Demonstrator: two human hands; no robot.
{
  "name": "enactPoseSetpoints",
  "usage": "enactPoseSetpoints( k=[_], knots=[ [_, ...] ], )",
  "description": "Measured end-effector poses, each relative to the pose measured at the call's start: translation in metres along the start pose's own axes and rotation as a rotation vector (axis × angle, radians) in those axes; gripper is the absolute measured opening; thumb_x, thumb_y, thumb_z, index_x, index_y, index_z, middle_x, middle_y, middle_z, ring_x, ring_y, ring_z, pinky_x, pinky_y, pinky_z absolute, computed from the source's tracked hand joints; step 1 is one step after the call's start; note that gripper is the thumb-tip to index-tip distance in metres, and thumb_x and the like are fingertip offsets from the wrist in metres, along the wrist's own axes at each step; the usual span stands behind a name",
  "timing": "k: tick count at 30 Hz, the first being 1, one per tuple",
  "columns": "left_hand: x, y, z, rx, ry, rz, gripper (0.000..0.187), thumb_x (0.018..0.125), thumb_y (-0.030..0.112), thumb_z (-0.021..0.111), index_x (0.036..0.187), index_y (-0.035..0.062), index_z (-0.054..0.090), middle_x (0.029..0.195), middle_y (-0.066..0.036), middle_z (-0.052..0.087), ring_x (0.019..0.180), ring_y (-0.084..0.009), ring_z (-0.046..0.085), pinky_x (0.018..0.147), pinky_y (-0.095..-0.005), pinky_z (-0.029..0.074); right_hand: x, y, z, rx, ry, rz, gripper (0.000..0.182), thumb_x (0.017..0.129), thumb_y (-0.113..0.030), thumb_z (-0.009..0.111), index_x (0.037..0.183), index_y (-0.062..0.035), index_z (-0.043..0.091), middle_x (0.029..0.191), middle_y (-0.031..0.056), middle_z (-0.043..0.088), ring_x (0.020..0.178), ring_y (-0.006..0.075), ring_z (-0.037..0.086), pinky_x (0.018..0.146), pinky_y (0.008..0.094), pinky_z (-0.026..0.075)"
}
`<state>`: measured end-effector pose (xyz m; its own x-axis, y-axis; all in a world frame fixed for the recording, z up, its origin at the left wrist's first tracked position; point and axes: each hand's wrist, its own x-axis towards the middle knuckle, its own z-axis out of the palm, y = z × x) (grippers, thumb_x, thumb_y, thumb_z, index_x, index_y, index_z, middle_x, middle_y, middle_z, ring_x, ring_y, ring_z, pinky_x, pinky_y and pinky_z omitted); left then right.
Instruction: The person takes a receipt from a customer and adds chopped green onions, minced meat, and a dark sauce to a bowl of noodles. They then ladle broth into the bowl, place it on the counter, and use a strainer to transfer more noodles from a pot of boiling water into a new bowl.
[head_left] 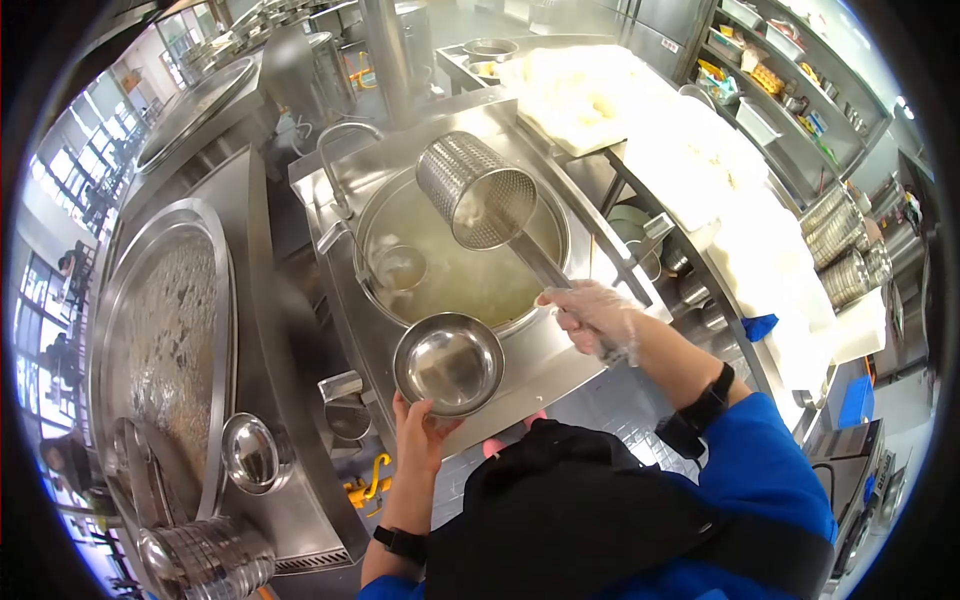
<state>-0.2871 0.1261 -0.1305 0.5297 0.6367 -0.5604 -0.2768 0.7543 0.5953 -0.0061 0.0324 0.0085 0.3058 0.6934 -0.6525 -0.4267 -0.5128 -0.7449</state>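
Right hand (598, 312) grasps the strainer (455, 180) by its handle (541, 262), long axis toward eleven o'clock; left hand (420, 437) grasps the bowl (449, 365), at the strainer's six o'clock.

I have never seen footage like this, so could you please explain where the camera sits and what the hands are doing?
There is no machine here: these are a person's own hands, seen by a camera worn on the head and looking forward and down. The left hand holds a shiny metal bowl. The right hand, in a clear glove, grips the handle of a perforated metal basket, held over a large round pot of cloudy liquid. To the left is a big pan of liquid. The worktop on the right is largely washed out by glare, so I cannot tell what lies there.
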Motion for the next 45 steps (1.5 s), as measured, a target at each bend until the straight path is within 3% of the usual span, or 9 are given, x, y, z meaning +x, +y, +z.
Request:
enactPoseSetpoints(
  k=[4, 9, 12, 16, 24, 28, 32, 36, 45],
  knots=[
    [0.000, -0.003, -0.002, 0.040, -0.018, 0.012, 0.067, 0.082, 0.009, 0.055, 0.139, 0.0198, 0.022, 0.126, -0.010, 0.042, 0.107, -0.0257, 0.052, 0.079, -0.0517, 0.056, 0.084, 0.033, -0.019, -0.055, -0.023, 0.064, 0.023, 0.091, -0.022, 0.057, 0.099, -0.0005, 0.057, 0.056, -0.0007, 0.043, 0.039, 0.0106, 0.039, 0.035, 0.0278, 0.035],
    [-0.002, -0.003, -0.007, 0.022, -0.015, 0.002, 0.070, 0.082, 0.010, 0.056, 0.140, 0.0192, 0.019, 0.128, -0.013, 0.042, 0.110, -0.0285, 0.053, 0.077, -0.0491, 0.058, 0.042, 0.021, -0.020, 0.143, -0.166, 0.159, 0.027, 0.089, -0.024, 0.057, 0.100, 0.0001, 0.058, 0.055, -0.0016, 0.044, 0.039, 0.0123, 0.045, 0.036, 0.0268, 0.035],
    [-0.008, -0.002, -0.004, 0.044, 0.056, -0.012, 0.072, 0.083, 0.010, 0.056, 0.142, 0.0189, 0.016, 0.128, -0.013, 0.042, 0.111, -0.0305, 0.054, 0.076, -0.0477, 0.059, 0.043, 0.038, -0.007, 0.008, 0.080, 0.084, 0.026, 0.092, -0.023, 0.055, 0.101, 0.0008, 0.057, 0.058, -0.0010, 0.045, 0.038, 0.0125, 0.043, 0.037, 0.0253, 0.034],
    [-0.003, -0.006, -0.007, 0.066, 0.031, -0.008, 0.072, 0.083, 0.010, 0.056, 0.142, 0.0183, 0.015, 0.128, -0.014, 0.043, 0.110, -0.0315, 0.055, 0.076, -0.0480, 0.059, 0.094, 0.055, -0.019, 0.172, -0.137, 0.212, 0.029, 0.094, -0.026, 0.053, 0.107, 0.0005, 0.054, 0.060, -0.0005, 0.047, 0.041, 0.0124, 0.046, 0.037, 0.0271, 0.036],
    [-0.008, -0.012, -0.008, 0.043, 0.041, 0.003, 0.070, 0.084, 0.010, 0.055, 0.142, 0.0172, 0.016, 0.127, -0.014, 0.043, 0.110, -0.0312, 0.056, 0.077, -0.0496, 0.058, 0.100, 0.067, -0.008, 0.055, 0.026, 0.110, 0.024, 0.093, -0.026, 0.055, 0.089, -0.0028, 0.055, 0.059, -0.0002, 0.047, 0.041, 0.0114, 0.042, 0.040, 0.0266, 0.039],
    [-0.005, -0.011, -0.003, 0.042, 0.072, 0.003, 0.069, 0.085, 0.012, 0.056, 0.141, 0.0172, 0.017, 0.128, -0.014, 0.043, 0.110, -0.0309, 0.056, 0.077, -0.0482, 0.058, 0.100, 0.062, -0.041, 0.180, -0.060, 0.254, 0.022, 0.094, -0.024, 0.054, 0.092, -0.0027, 0.051, 0.059, -0.0005, 0.046, 0.043, 0.0109, 0.043, 0.042, 0.0262, 0.039],
    [0.007, -0.006, 0.006, 0.026, 0.064, 0.016, 0.068, 0.087, 0.016, 0.058, 0.141, 0.0171, 0.017, 0.127, -0.015, 0.043, 0.107, -0.0304, 0.057, 0.075, -0.0468, 0.059, 0.098, 0.063, -0.027, 0.154, -0.008, 0.164, 0.019, 0.096, -0.022, 0.051, 0.090, -0.0038, 0.050, 0.058, -0.0010, 0.045, 0.043, 0.0109, 0.043, 0.040, 0.0258, 0.038],
    [0.016, 0.003, 0.025, -0.011, 0.046, 0.023, 0.067, 0.087, 0.018, 0.059, 0.140, 0.0160, 0.018, 0.127, -0.016, 0.043, 0.103, -0.0297, 0.058, 0.073, -0.0452, 0.059, 0.020, 0.023, -0.005, -0.065, 0.049, 0.041, 0.023, 0.093, -0.024, 0.053, 0.086, -0.0023, 0.052, 0.055, 0.0026, 0.047, 0.038, 0.0132, 0.046, 0.037, 0.0281, 0.038],
    [0.017, 0.042, 0.080, 0.072, -0.136, -0.035, 0.063, 0.090, 0.026, 0.056, 0.139, 0.0147, 0.019, 0.124, -0.013, 0.042, 0.101, -0.0245, 0.055, 0.075, -0.0453, 0.059, -0.034, 0.028, 0.014, -0.289, 0.180, -0.426, 0.026, 0.098, -0.026, 0.047, 0.098, -0.0003, 0.053, 0.054, 0.0026, 0.045, 0.038, 0.0121, 0.045, 0.035, 0.0268, 0.037]
  ],
)
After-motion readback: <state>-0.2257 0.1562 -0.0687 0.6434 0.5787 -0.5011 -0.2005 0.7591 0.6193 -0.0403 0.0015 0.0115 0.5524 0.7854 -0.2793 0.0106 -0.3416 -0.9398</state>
